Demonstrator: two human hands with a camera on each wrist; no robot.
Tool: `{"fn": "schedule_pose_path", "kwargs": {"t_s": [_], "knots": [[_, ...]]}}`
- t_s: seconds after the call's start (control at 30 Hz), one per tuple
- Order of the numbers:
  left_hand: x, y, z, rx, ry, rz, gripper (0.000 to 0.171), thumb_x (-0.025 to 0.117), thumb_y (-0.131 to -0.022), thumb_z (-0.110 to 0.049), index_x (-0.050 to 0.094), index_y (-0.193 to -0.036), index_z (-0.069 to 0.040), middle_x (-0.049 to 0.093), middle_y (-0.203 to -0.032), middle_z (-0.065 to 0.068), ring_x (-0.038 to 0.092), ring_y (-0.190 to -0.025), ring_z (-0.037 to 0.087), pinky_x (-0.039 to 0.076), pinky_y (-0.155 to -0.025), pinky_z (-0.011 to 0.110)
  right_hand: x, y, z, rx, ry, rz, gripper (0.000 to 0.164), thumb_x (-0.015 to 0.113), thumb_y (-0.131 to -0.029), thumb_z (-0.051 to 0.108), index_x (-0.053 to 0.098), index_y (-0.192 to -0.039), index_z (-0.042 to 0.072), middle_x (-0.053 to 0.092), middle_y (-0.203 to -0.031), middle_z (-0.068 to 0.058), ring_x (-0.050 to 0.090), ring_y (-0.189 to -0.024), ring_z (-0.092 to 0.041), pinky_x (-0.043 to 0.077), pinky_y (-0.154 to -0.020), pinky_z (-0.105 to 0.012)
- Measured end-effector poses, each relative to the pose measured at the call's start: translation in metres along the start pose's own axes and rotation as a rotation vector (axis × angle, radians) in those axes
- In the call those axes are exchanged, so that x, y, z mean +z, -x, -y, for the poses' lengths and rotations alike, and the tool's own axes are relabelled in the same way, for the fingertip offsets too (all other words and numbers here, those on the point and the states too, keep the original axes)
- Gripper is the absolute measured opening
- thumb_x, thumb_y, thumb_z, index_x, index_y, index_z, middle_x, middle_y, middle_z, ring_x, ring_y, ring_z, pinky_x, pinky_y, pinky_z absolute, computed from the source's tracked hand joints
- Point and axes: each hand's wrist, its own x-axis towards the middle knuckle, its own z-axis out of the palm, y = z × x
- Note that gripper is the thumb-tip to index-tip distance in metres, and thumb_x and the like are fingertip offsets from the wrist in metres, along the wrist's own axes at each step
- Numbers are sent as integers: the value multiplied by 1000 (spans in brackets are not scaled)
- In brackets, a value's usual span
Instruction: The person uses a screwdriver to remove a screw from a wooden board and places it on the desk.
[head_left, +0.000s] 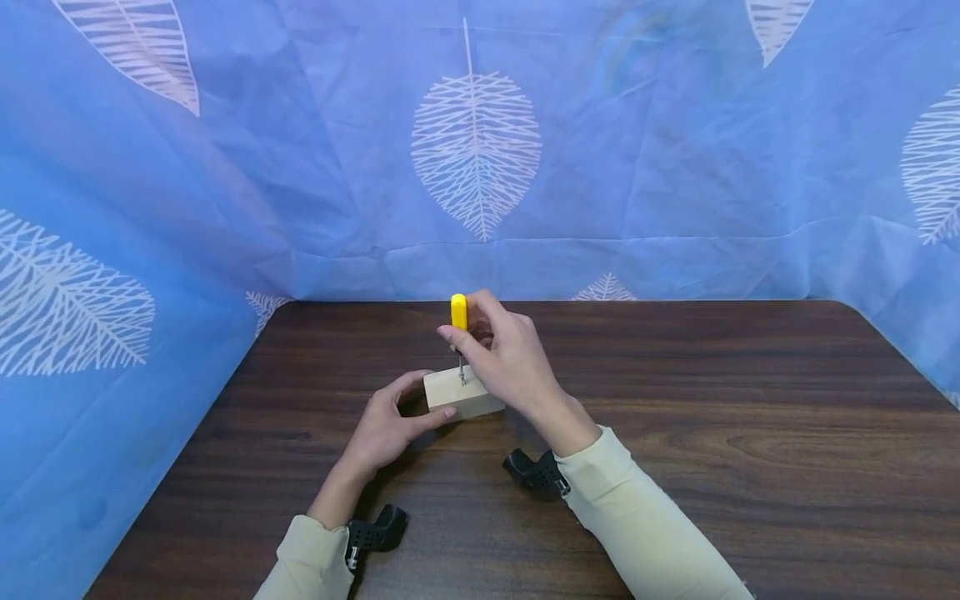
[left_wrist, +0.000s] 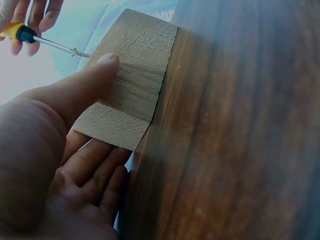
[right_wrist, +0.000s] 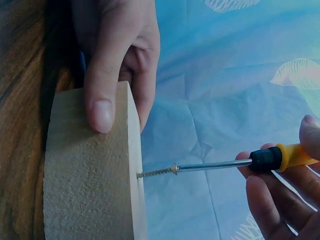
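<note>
A pale wooden block (head_left: 467, 407) rests on the table, held at its left end by my left hand (head_left: 386, 425), thumb along the near face and fingers behind. From its top face a screw (right_wrist: 159, 172) stands upright, its tip in the wood and most of its thread showing. My right hand (head_left: 513, 354) grips the yellow handle of a screwdriver (head_left: 459, 312) between thumb and fingers. The screwdriver's metal shaft (right_wrist: 215, 165) lines up with the screw, its tip at the screw head. A black collar (left_wrist: 25, 34) joins handle and shaft.
The dark wood-grain table (head_left: 712, 400) reaches back to a blue cloth (head_left: 637, 167) with white leaf prints, which hangs behind and at the sides. Black wrist mounts (head_left: 534, 471) sit at both cuffs, low over the table.
</note>
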Motion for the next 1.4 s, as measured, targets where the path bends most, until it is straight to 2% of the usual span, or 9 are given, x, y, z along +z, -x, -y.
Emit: {"fn": "schedule_pose_path", "kwargs": {"t_s": [0.27, 0.5, 0.93, 1.13, 1.23, 1.4], "knots": [[-1, -1, -1, 21, 1, 2, 58, 90, -90, -37, 67, -142, -28, 70, -140, 2, 58, -135, 28, 40, -117, 62, -2, -1, 3, 9, 48, 39, 29, 68, -108, 28, 66, -133, 13, 80, -112, -7, 78, -93, -20, 64, -79, -33], [1, 0, 0, 2, 3, -3, 57, 90, -90, -37, 67, -142, -28, 70, -141, 1, 58, -134, 28, 39, -117, 63, -4, 1, 1, -9, 117, -7, 30, 74, -104, 30, 71, -129, 14, 71, -103, -2, 66, -89, -15, 61, -76, -29], [-1, 0, 1, 30, 12, 15, 55, 88, -92, -35, 67, -142, -28, 70, -141, 2, 59, -133, 27, 41, -114, 60, -5, 0, 1, -54, 123, 23, 25, 72, -106, 26, 72, -128, 12, 71, -104, -2, 65, -85, -14, 59, -74, -28], [-1, 1, 0, 13, 2, 5, 56, 88, -92, -36, 67, -143, -27, 70, -142, 2, 57, -137, 29, 38, -118, 64, -6, 1, 3, -15, 131, 60, 32, 68, -108, 28, 64, -136, 13, 71, -107, -3, 66, -84, -14, 59, -76, -30], [0, 1, -1, 6, 0, 3, 56, 88, -92, -37, 67, -143, -27, 70, -142, 2, 57, -137, 28, 38, -119, 64, -6, 1, 2, 5, 117, 52, 37, 69, -107, 27, 58, -140, 13, 73, -108, -4, 68, -83, -13, 60, -76, -30], [0, 1, -2, 11, 2, 5, 56, 89, -91, -36, 67, -142, -28, 71, -141, 1, 58, -135, 27, 39, -118, 62, -6, 1, 1, -22, 131, 24, 30, 69, -108, 26, 60, -133, 14, 74, -103, -3, 68, -81, -13, 60, -73, -30]]}}
